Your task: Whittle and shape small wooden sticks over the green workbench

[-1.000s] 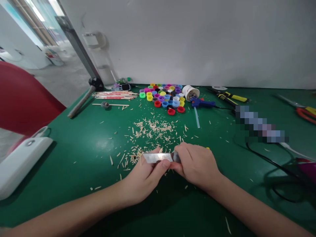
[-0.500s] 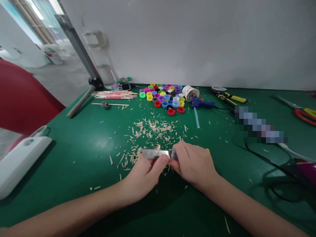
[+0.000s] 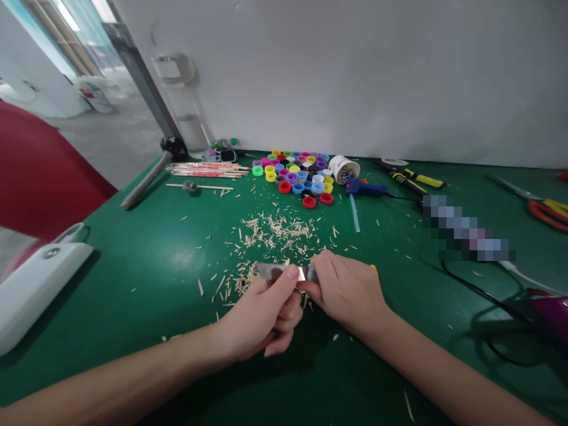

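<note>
My right hand (image 3: 348,290) is closed around the handle of a utility knife, whose bare metal blade (image 3: 270,271) points left over the green table (image 3: 133,254). A bit of yellow handle shows past my knuckles. My left hand (image 3: 264,316) is closed, its thumb pressing on the flat of the blade near the handle; whatever its fingers hold underneath is hidden. Pale wood shavings (image 3: 275,232) lie scattered just beyond both hands.
Coloured bottle caps (image 3: 295,174) cluster at the back, beside a tipped white cup (image 3: 342,167) and a blue glue gun (image 3: 364,188). Sticks (image 3: 206,170) lie back left, yellow-handled tools (image 3: 412,176) and scissors (image 3: 544,207) back right. A white device (image 3: 35,290) sits at the left edge; black cable (image 3: 488,307) loops at right.
Both hands and the knife have drifted slightly away from me. My left thumb has slid along the blade towards the handle, and my left fingers have curled in more.
</note>
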{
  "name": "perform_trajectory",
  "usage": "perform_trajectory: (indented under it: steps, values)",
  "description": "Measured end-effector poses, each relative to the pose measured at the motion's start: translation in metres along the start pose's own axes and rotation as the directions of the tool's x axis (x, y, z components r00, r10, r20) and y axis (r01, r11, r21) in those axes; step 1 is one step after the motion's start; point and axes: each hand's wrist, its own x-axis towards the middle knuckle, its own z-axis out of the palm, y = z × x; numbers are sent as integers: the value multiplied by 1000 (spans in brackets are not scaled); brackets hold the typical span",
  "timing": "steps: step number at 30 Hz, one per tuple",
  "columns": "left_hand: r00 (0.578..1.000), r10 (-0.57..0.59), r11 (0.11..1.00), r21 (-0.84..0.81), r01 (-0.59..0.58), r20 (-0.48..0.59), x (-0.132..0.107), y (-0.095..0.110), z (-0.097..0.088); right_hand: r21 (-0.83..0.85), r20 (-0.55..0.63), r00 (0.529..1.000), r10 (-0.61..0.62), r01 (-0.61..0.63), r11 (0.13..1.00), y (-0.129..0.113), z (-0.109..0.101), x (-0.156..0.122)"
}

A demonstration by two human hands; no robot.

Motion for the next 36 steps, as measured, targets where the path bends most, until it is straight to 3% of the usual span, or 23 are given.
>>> perform_trajectory:
  steps: [6, 10, 12, 14, 17, 21, 24, 29, 36]
  values:
    - [997, -71, 993, -95, 74, 38, -2, 4, -3, 29, 18, 1000, -10, 9, 1000, 0, 0, -1]
    - [997, -56, 993, -97, 62, 61, -8, 4, -2, 44, 60, 998, -16, 13, 999, 3, 0, 3]
    - [987, -54, 999, 1, 54, 154, -14, 0, -1, 49, 121, 992, 49, -55, 997, 15, -2, 6]
    - [944, -102, 984, 173, 49, 314, -19, -5, 1, 10, 192, 949, 248, -255, 967, 33, -5, 7]
    - [904, -148, 970, 236, 54, 402, -22, -11, 1, -39, 115, 911, 396, -394, 918, 56, -11, 5]
    - [946, -25, 989, 146, -24, 324, -16, -5, -7, 74, 151, 946, 288, -301, 951, 58, -12, 1]
    - [944, 21, 996, 80, -50, 328, -13, 1, -11, 117, 199, 949, 244, -270, 956, 50, -12, 1]
    - [934, 56, 994, -112, -18, 353, -9, 4, -14, 150, 318, 919, 233, -291, 945, 46, -15, 2]
    - [967, -1, 991, -128, 35, 256, -9, 10, -10, 156, 343, 926, 156, -220, 963, 50, -13, 1]
